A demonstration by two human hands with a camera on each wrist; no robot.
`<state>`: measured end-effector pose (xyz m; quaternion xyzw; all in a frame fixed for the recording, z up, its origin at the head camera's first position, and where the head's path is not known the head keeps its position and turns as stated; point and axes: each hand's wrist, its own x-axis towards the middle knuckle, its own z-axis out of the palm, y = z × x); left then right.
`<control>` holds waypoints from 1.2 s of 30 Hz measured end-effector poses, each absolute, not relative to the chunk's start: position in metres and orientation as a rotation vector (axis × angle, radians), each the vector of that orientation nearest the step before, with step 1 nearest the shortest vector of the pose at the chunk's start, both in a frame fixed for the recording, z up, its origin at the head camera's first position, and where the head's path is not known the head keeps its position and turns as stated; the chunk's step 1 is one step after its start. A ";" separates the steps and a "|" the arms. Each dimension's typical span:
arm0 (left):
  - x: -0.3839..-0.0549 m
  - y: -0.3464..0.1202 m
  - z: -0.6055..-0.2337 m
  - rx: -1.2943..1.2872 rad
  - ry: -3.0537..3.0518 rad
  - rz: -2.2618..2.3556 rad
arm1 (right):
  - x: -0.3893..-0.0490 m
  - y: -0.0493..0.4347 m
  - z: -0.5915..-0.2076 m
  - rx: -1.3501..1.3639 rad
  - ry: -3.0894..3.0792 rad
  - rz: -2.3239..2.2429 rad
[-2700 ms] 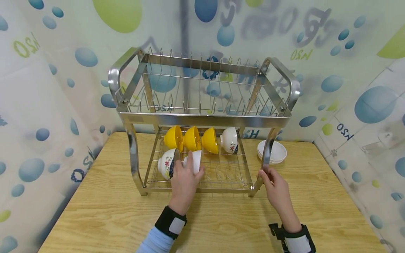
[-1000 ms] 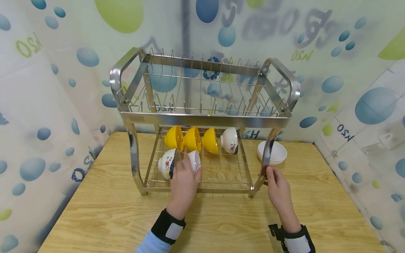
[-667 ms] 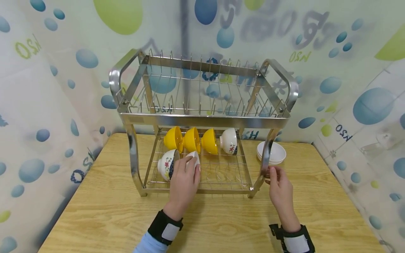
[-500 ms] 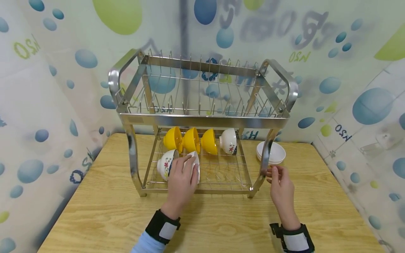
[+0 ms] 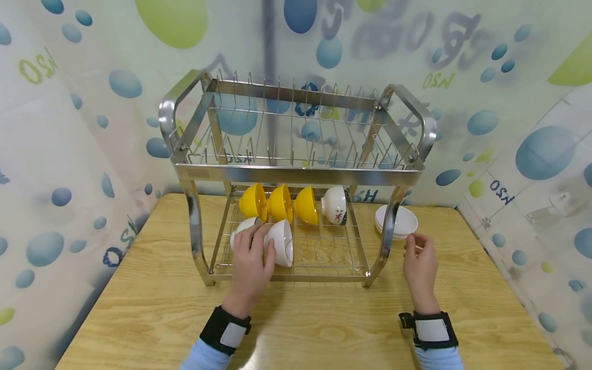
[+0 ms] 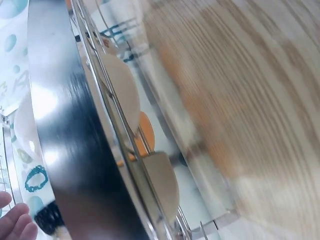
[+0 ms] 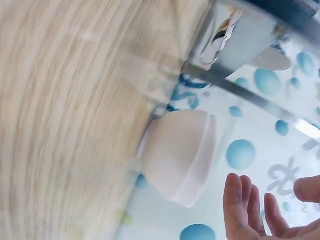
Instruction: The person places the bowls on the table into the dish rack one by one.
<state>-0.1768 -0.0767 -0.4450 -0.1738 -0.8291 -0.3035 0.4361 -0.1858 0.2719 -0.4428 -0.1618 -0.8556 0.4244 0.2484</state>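
On the lower tier of the dish rack (image 5: 296, 176), a white bowl (image 5: 280, 244) stands on its side in the front row. My left hand (image 5: 250, 262) is just left of it, fingers loosely bent, with the thumb close to the bowl. Partly behind those fingers is a flowered white bowl (image 5: 241, 228). In the left wrist view my left fingers (image 6: 20, 222) hold nothing. Outside the rack's right side my right hand (image 5: 421, 267) hangs near stacked white bowls (image 5: 400, 223). The right wrist view shows its fingers loosely curved, apart from the bowl stack (image 7: 177, 152).
Yellow bowls (image 5: 279, 204) and a flowered bowl (image 5: 334, 205) line the rear of the lower tier. The rack's front right leg (image 5: 388, 241) stands between my two hands. A wooden table (image 5: 324, 329) lies under everything; a patterned curtain (image 5: 416, 51) hangs behind.
My left hand has let go of the white bowl and moved left, leaving it on its side in the rack. My right hand has left the rack leg and shifted right toward the stacked bowls.
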 end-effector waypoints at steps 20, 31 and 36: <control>-0.175 -0.114 -0.450 -0.350 -2.074 -0.670 | -0.239 0.311 -0.449 -0.717 -2.465 1.113; -0.173 -0.131 -0.453 -0.316 -2.085 -0.623 | -0.261 0.325 -0.441 -0.665 -2.941 0.850; -0.171 -0.132 -0.452 -0.309 -2.148 -0.627 | -0.271 0.331 -0.445 -0.641 -3.013 0.766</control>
